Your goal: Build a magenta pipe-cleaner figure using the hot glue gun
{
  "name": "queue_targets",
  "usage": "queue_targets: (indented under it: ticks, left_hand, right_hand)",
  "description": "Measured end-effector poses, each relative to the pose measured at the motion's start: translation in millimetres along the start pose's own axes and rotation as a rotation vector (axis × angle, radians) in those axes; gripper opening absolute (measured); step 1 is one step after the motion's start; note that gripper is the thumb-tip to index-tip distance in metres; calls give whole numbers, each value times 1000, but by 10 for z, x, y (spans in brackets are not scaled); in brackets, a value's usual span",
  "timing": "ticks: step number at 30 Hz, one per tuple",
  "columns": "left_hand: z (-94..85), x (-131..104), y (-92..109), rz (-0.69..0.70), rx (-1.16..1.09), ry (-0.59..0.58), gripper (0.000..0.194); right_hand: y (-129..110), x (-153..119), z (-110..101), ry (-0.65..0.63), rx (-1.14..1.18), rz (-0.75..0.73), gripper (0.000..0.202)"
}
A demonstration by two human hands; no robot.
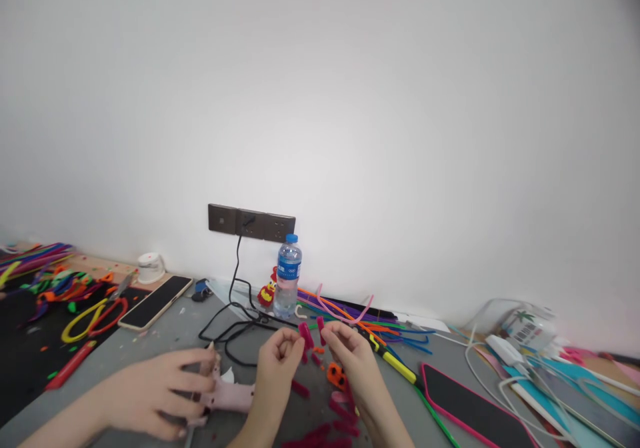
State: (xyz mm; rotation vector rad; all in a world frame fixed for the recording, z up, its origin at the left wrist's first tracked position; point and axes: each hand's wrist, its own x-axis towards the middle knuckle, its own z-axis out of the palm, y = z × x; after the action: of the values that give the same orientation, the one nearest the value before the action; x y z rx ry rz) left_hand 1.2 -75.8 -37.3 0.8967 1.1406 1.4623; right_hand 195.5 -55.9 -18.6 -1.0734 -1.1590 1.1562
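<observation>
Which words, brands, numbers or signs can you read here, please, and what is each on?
No word or number is legible.
Water bottle: blue label with white marks, too small to read.
Whitish packet: green leaf picture; other print too blurred.
White tub: any marking is too small to read.

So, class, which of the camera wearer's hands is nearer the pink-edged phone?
Right. The right hand is left of the pink-edged phone; the left hand is farther left, beyond the right hand.

Grey table (443, 351) under bottle (287, 295), pink-edged phone (475, 401), magenta pieces (345, 428).
</observation>
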Motion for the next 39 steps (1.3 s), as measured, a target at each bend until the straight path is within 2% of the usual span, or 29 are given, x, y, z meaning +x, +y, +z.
queue_targets:
  ticks: [1, 2, 4, 6, 7, 8, 9, 11, 12, 14, 16, 19, 23, 31, 39]
  left_hand:
    - [-239, 4, 116, -34, 6, 2, 34]
    - [-488, 17, 243, -198, 45, -89, 35]
    - [-929, 53, 469, -639, 180, -332, 39]
    - [-1174, 53, 567, -782, 207, -373, 40]
    - [-1200, 26, 548, -799, 212, -386, 42]
    - [-1162, -18, 485, -781, 212, -385, 45]
    - [-1068, -75, 387, -628, 186, -283, 45]
    - [-758, -188, 136, -201, 132, -10, 35]
    - [-569, -223, 11, -9, 109, 74, 32]
    - [-187, -224, -185, 50, 102, 45, 30]
    - [134, -145, -287, 74, 103, 16, 32]
    - [429, 0, -307, 94, 101, -30, 28]
    - [546, 45, -238, 106, 68, -87, 31]
    - [573, 10, -175, 129, 37, -72, 32]
    - [568, 22, -167, 143, 49, -76, 33]
  right_hand:
    - [3, -9, 16, -7, 0, -6, 36]
    - [7, -15, 32, -16, -3, -13, 35]
    - [20, -19, 54, -32, -18, -25, 35]
    - [36, -9, 60, -39, -38, -31, 36]
    - [44, -2, 59, -41, -47, -33, 36]
    - [50, 6, 56, -41, -55, -35, 37]
    - [55, 14, 51, -41, -63, -36, 37]
    - [57, 24, 44, -37, -84, -45, 36]
    - [56, 27, 42, -35, -98, -54, 36]
    - [56, 29, 43, -31, -126, -74, 35]
    - [64, 29, 52, -26, -143, -90, 34]
    - [91, 30, 72, -4, -164, -111, 34]
    - [123, 35, 89, -5, -175, -107, 36]
    - [143, 36, 84, 3, -185, -138, 38]
    - [78, 21, 60, -60, -133, -192, 34]
